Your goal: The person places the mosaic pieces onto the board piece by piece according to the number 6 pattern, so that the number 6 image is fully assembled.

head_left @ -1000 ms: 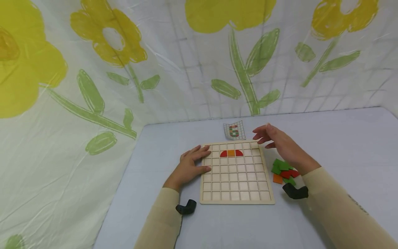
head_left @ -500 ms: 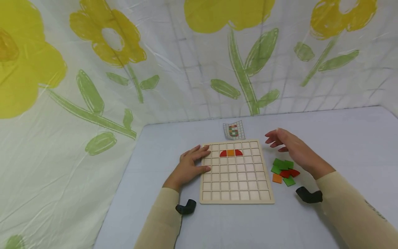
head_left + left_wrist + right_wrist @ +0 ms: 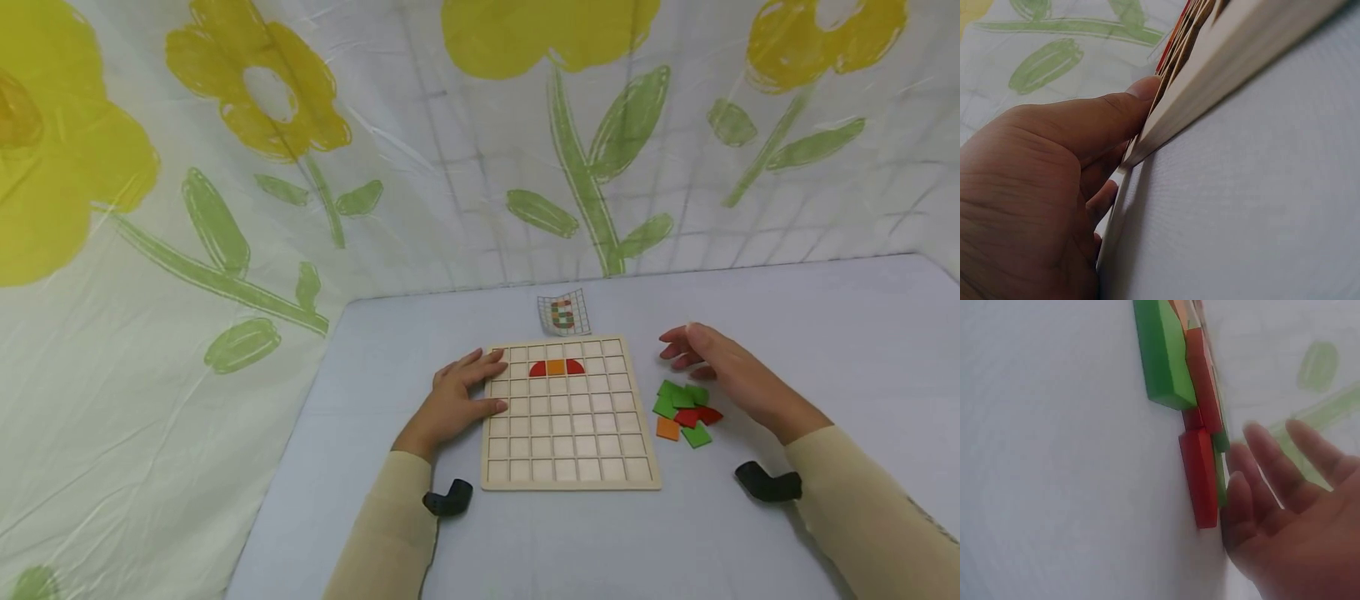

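Observation:
My left hand (image 3: 457, 402) rests on the left border of a wooden grid board (image 3: 572, 486), fingers spread and thumb over the rim. In the left wrist view the thumb (image 3: 1104, 119) lies on the board's edge. Two red rounded tiles (image 3: 538, 369) flank an orange square tile (image 3: 555, 367) in the second row of cells. My right hand (image 3: 731, 371), holding nothing, hovers beside a loose pile of green tiles (image 3: 665, 406), red tiles (image 3: 686, 417) and an orange tile (image 3: 667, 428). Its relaxed fingers show close by the pile in the right wrist view.
A small paper card (image 3: 564, 313) with a coloured grid pattern lies behind the board. The white table (image 3: 420, 333) runs back to a hanging sheet (image 3: 450, 208) printed with yellow flowers, which also covers the left side.
My right hand has moved from above the board's upper right corner to the right and nearer to me, beside the tile pile. The left hand stays put.

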Demonstrator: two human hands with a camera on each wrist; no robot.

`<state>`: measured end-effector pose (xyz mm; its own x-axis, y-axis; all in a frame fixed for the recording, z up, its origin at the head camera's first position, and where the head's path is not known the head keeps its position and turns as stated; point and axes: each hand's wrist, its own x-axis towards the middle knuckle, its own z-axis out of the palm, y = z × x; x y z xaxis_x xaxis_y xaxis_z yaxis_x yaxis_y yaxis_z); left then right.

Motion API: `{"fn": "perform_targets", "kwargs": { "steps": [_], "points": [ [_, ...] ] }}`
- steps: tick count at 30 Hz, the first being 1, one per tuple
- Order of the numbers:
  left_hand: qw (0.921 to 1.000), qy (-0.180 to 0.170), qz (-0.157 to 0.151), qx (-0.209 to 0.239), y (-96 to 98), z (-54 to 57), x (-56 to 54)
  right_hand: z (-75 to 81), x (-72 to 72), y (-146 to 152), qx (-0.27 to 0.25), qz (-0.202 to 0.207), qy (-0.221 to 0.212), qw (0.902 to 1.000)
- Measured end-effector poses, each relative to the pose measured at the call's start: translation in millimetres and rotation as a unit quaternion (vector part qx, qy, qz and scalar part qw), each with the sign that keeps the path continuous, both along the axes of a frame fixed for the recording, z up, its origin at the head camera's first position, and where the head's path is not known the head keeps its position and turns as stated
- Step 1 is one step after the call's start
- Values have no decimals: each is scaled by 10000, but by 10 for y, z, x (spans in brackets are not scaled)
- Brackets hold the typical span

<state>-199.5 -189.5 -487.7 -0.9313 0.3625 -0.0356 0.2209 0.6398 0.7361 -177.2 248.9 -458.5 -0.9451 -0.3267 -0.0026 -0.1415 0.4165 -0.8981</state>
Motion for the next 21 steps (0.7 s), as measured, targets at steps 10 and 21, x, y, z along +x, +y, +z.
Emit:
{"fn": "perform_targets", "kwargs": {
  "steps": [10, 21],
  "points": [
    [9997, 161, -187, -26, -16, -2, -18, -154, 11, 107, -186, -20, 114, 9998],
    [9998, 105, -165, -42, -12, -15, -25, -226, -14, 220, 229, 159, 41, 9996]
  ]
}}
